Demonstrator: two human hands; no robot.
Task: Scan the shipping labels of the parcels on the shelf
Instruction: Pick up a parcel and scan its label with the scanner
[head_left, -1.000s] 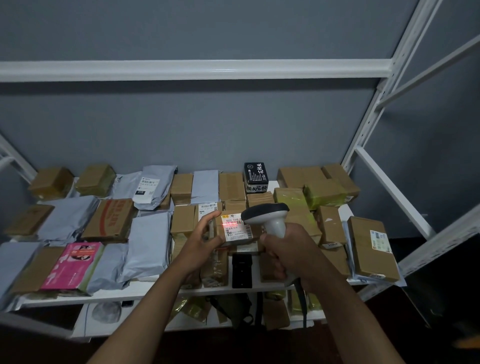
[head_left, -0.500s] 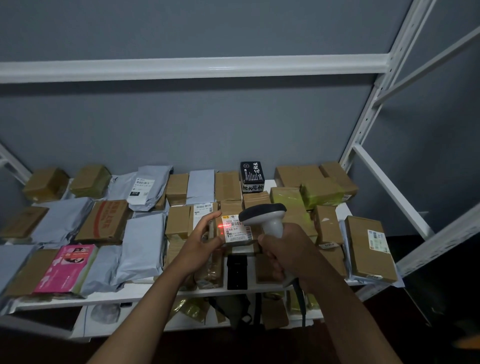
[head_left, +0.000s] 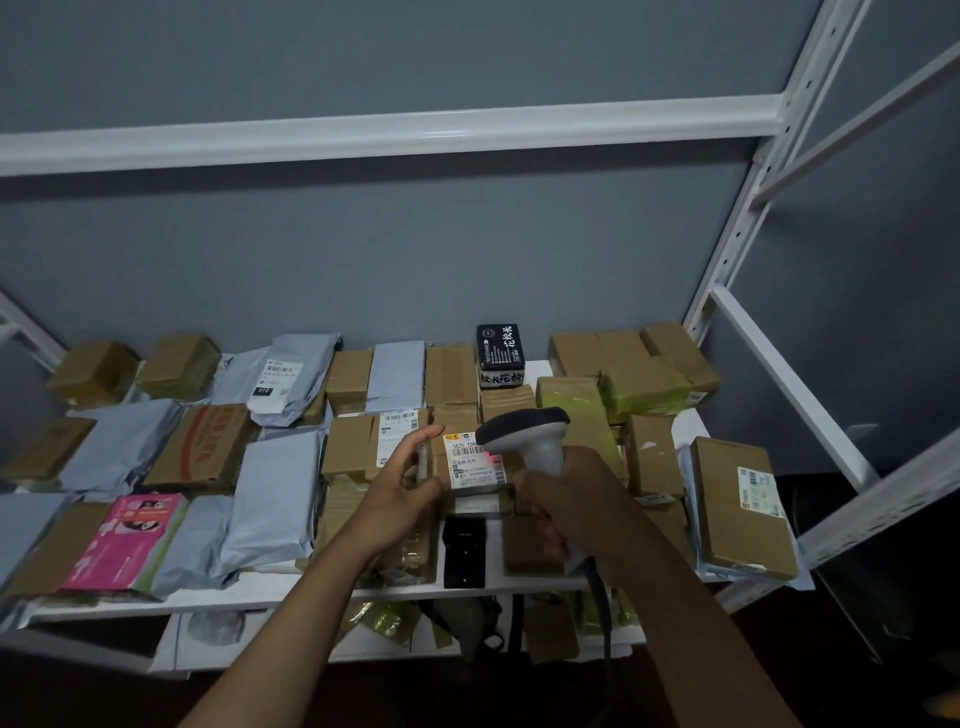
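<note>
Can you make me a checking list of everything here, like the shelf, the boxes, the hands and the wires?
Surface: white shelf, packed with parcels; a lower shelf shows underneath.
Job's things: grey scanner aimed at a small box; red light falls on its shipping label.
Clutter: brown boxes, grey mailer bags, a pink packet, a black box at the back.
Hands: left hand holds the small box's left side; right hand grips the scanner handle.
Cables: a dark cable hangs from the scanner.
Surroundings: grey wall, white rack posts, dim light.
</note>
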